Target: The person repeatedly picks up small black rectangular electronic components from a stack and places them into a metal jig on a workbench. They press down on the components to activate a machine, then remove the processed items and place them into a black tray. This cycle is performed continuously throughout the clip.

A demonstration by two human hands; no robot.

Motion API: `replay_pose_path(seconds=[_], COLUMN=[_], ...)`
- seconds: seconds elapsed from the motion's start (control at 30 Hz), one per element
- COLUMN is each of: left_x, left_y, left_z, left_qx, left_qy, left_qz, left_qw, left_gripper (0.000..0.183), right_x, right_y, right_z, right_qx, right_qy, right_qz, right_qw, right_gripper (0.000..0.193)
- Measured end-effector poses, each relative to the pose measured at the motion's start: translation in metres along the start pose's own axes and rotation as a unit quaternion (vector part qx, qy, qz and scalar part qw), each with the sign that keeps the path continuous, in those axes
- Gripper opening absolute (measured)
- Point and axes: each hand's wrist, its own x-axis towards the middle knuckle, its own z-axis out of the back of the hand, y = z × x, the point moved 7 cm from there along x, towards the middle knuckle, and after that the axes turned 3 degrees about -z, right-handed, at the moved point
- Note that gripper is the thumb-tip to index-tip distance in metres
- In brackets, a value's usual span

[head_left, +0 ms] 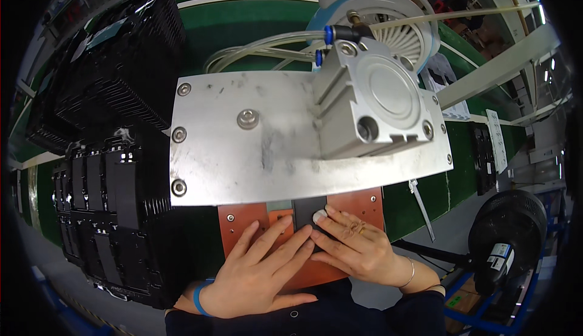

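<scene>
Under the edge of a metal press plate [273, 178] lies a reddish-orange fixture [243, 214] with a dark flat piece [310, 210] set in its middle. My left hand [258, 272] rests on the fixture, fingers spread, with the fingertips near the dark piece's left side. A blue band circles that wrist. On the dark piece and beside its right edge, my right hand [361, 248] lies with fingers outstretched; a white cover sits on one fingertip. Both hands touch near the thumb and index tips. The fixture's far part is hidden beneath the plate.
A silver pneumatic cylinder [376, 102] with clear air hoses stands on the plate. Stacked black trays [121, 75] and trays of dark pieces [109, 214] flank the left. Behind is a white-and-blue round fan [401, 29]; a black fan [507, 233] stands at right.
</scene>
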Motion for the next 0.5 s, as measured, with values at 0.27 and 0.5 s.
replay_pose_path(seconds=[0.27,0.5], left_x=[-0.0032,-0.0035], left_y=[0.0016,0.0029], left_z=[-0.0031,-0.0059], left_qx=[0.01,0.012], left_qy=[0.017,0.013], left_qz=[0.009,0.014], left_qw=[1.0,1.0], left_gripper=[0.069,0.068], right_x=[0.0024,0.0038], right_y=[0.0018,-0.0002], right_z=[0.0021,0.0028], right_qx=[0.018,0.031], right_qy=[0.009,-0.002], right_qz=[-0.003,-0.006], right_qw=[1.0,0.999], right_gripper=[0.039,0.039])
